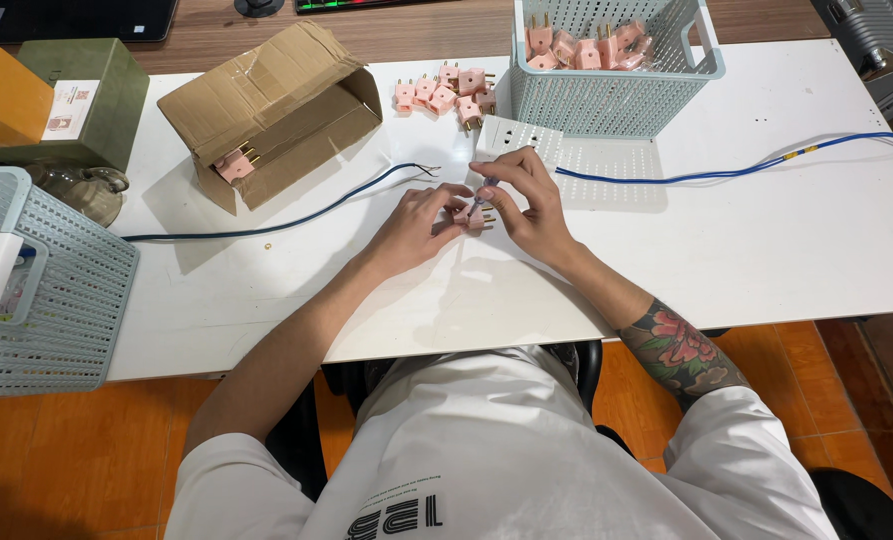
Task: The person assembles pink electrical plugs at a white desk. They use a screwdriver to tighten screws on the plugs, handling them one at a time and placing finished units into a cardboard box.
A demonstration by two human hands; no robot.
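Head view: left hand (418,222) pinches pink plug (469,214) at table (766,250) centre, right hand (526,200) fingers closed on small screwdriver (486,186) at it, likely screw-fastening step; next move needs steady tip alignment.

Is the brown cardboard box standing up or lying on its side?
On its side. The cardboard box has its opening facing the person, with a pink plug poking out.

Left hand (416,222) and right hand (528,195) together, fingers curled (fingertips touching)
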